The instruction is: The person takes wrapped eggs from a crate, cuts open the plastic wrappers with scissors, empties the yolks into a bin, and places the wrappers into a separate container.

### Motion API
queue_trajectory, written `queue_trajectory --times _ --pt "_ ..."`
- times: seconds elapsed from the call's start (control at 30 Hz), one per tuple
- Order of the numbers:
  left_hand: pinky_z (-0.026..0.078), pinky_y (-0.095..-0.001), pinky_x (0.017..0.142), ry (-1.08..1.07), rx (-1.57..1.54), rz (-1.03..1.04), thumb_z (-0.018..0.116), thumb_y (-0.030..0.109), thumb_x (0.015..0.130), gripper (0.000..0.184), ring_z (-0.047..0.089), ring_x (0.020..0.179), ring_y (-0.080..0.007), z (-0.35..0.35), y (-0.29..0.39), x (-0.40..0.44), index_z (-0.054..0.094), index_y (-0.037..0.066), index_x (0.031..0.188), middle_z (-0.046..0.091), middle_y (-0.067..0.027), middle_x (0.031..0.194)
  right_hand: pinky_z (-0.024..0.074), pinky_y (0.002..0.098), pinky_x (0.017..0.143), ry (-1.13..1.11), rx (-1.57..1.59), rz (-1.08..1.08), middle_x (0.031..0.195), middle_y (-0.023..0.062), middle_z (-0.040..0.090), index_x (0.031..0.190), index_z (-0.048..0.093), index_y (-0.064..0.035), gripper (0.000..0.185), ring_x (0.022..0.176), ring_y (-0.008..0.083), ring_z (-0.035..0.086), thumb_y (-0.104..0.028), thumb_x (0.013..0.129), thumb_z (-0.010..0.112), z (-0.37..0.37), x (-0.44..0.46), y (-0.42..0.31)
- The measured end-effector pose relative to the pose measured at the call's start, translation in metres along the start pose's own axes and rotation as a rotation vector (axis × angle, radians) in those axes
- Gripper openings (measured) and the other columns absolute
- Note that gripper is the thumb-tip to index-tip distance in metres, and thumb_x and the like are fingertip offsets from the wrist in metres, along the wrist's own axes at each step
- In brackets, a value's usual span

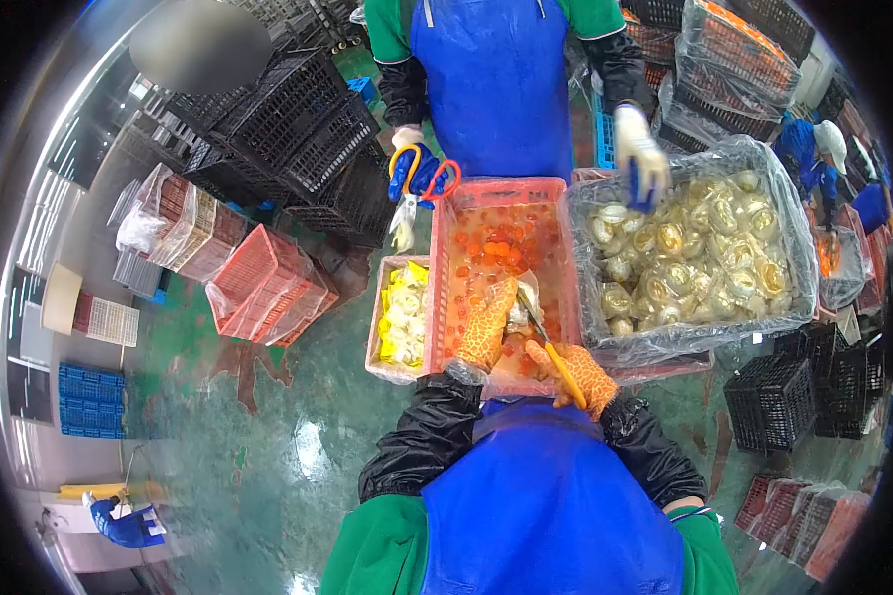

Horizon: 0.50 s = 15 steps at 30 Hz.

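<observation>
My left hand, in an orange patterned glove, holds a small clear and whitish plastic packet. In my right hand is a pair of scissors with yellow handles; the blades reach up to the packet. Both hands are over a pink crate with cloudy liquid and orange-red pieces in it. To the right, a crate lined with clear plastic holds many sealed round packets. A small box at the left holds yellow and white plastic scraps.
Opposite stands a co-worker in a blue apron. One gloved hand holds red-and-yellow scissors; the other is over the packets. Stacked black crates, a pink crate and more black crates stand around.
</observation>
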<state>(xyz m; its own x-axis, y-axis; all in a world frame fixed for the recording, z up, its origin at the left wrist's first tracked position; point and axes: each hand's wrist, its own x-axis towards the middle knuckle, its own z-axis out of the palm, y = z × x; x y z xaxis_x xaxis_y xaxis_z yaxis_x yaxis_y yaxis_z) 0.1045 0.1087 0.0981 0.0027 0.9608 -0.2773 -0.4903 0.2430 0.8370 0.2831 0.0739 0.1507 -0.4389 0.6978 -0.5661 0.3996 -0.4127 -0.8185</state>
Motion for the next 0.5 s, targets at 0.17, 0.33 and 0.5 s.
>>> queue_trajectory --times 0.17,0.33,0.5 --pt "0.051 -0.0279 0.072 0.051 0.249 0.008 0.053 0.032 0.096 0.035 0.060 0.087 -0.0159 0.002 0.027 -0.015 0.057 0.003 0.115 0.062 -0.0076 0.100 0.0494 0.0258 0.046 -0.147 0.059 0.042 0.071 0.0091 0.056 0.100 0.060 -0.0007 0.062 0.050 0.0156 0.053 -0.061 0.086 0.053 -0.019 -0.007 -0.011" --pt "0.050 -0.0289 0.080 0.001 0.339 0.069 0.050 0.027 0.097 0.036 0.057 0.100 -0.0165 -0.025 0.004 -0.008 0.054 0.000 0.122 0.059 -0.0079 0.111 0.0502 0.0273 0.048 -0.232 0.110 0.046 0.055 0.0009 0.043 0.094 0.059 -0.0001 0.061 0.042 0.0107 0.043 -0.059 0.091 0.043 -0.030 -0.016 -0.019" --pt "0.051 -0.0306 0.077 -0.118 -0.320 -0.056 0.055 0.023 0.095 0.035 0.061 0.091 -0.0172 -0.023 0.001 -0.008 0.053 0.002 0.123 0.060 -0.0076 0.109 0.0457 0.0280 0.044 -0.544 0.488 0.030 0.049 -0.0036 0.040 0.086 0.059 -0.0013 0.069 0.037 0.0103 0.038 -0.064 0.093 0.032 -0.026 -0.002 -0.002"
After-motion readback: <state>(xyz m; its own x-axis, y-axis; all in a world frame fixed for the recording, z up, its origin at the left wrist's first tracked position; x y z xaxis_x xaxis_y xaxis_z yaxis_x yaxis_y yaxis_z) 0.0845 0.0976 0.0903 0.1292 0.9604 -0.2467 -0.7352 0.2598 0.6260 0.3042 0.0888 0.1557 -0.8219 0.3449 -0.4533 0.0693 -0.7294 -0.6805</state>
